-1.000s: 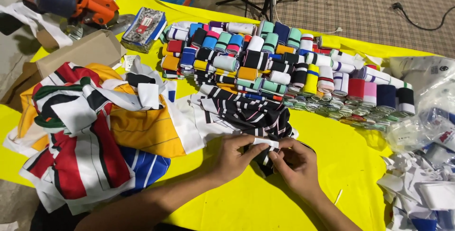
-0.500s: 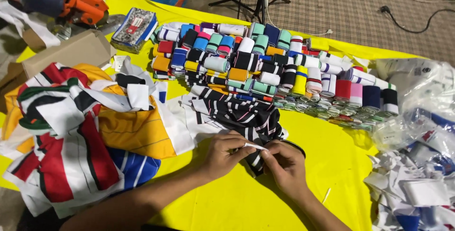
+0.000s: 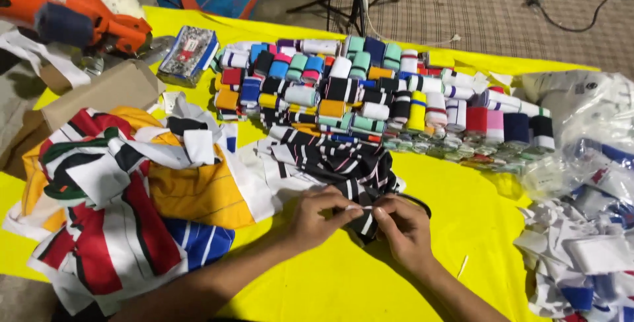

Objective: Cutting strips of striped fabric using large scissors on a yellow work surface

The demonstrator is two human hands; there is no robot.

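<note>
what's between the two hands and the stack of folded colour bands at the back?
Head view: a heap of black-and-white striped knit strips fills the stretch from the left hand and right hand up to the folded bands; no bare yellow cloth between.

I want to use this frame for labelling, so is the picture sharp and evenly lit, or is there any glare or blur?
Head view: the left hand and right hand are fairly sharp; the plastic bags at right show white glare; the yellow cloth is bright, while the floor beyond it is dimmer; fine detail is soft overall.
</note>
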